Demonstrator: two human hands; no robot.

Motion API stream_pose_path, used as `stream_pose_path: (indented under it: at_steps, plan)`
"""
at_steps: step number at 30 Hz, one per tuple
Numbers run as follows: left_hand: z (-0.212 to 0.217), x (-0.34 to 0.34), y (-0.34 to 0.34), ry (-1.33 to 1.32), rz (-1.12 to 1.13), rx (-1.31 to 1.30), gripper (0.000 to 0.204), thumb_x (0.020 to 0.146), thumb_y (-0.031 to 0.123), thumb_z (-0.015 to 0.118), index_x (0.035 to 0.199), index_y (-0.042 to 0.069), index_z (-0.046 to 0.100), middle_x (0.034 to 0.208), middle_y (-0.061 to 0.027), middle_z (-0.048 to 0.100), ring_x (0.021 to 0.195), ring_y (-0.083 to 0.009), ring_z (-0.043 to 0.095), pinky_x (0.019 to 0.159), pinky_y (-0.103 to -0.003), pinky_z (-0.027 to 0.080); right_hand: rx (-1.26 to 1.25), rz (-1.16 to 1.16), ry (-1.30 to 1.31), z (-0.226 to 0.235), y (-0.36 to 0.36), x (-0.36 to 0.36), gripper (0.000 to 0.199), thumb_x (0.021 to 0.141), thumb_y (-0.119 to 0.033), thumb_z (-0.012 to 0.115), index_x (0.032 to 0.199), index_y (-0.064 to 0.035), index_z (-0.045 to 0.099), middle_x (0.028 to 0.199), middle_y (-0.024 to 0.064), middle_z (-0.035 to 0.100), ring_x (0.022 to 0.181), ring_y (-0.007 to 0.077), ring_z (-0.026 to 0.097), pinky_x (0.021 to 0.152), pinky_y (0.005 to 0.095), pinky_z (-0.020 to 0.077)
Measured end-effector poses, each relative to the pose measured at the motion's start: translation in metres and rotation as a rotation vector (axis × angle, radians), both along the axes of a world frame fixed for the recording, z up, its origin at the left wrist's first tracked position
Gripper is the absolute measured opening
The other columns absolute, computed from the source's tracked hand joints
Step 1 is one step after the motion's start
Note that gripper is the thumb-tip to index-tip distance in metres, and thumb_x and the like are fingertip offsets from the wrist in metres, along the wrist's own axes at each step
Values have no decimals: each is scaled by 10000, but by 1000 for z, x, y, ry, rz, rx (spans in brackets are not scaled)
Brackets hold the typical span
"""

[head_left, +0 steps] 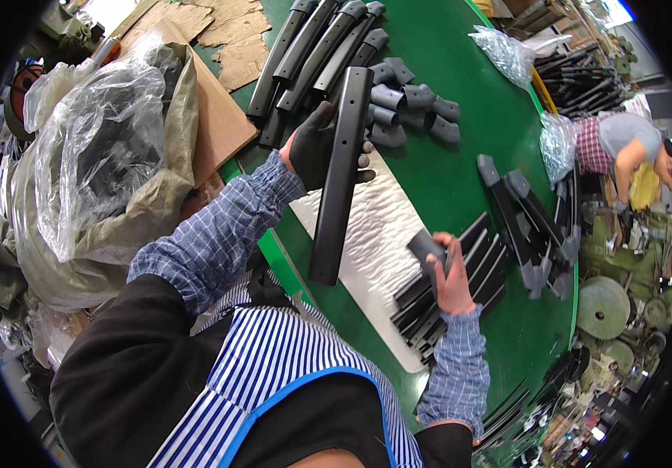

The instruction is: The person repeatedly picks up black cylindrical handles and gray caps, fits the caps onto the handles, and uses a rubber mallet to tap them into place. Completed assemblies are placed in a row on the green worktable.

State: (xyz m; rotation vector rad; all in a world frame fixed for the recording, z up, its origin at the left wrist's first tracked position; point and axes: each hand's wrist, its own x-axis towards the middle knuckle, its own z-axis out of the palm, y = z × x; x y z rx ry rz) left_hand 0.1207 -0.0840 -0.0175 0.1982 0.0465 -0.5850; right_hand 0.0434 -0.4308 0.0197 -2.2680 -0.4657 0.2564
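My left hand (312, 152), in a dark glove, is closed around a long black tube (337, 187) with small holes along its face. The tube stands tilted over a white, rippled foam sheet (363, 214). Between the bare fingers of my right hand (455, 285) is a dark grey end cap (423, 245), apart from the tube. Beneath and beside that hand lies a stack of black tubes (472, 269), partly on the foam. Several loose grey end caps (414, 105) are heaped beyond the left hand. Next to them lie capped black tubes (324, 51).
Everything rests on a green table (476, 101). More capped tubes (531, 218) lie at the right. A large sack with clear plastic (110, 148) stands at the left beside a brown board (215, 117). Across the table's right edge, a co-worker (636, 148) bends down near machinery.
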Motion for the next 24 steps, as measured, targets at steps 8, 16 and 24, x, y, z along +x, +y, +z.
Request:
stream_pose_path:
  at_steps: [8, 16, 24]
  plan:
    - [33, -79, -47, -87, -142, -1, 648, 986, 572, 442, 1447, 117, 428, 1088, -180, 666, 856, -315, 696, 906, -565, 521, 362, 293, 736, 38, 22, -159, 450, 797, -169, 791, 1189, -18, 629, 1121, 107, 659, 1009, 170, 635, 912, 306, 489]
    - [53, -151, -84, -57, -112, 341, 440, 1021, 408, 505, 1361, 132, 462, 948, -133, 653, 745, -265, 680, 739, -488, 586, 1338, -51, 522, 38, 40, -168, 350, 763, -181, 790, 996, -58, 560, 1008, 131, 660, 1006, 270, 651, 855, 466, 536]
    - [97, -174, -154, -367, -181, 505, 541, 1018, 330, 521, 1454, 84, 315, 958, -171, 637, 670, -261, 672, 601, -400, 590, 1764, -359, 166, 95, 5, -3, 187, 918, -166, 634, 1075, -69, 602, 1070, 139, 618, 1003, 308, 601, 931, 478, 510]
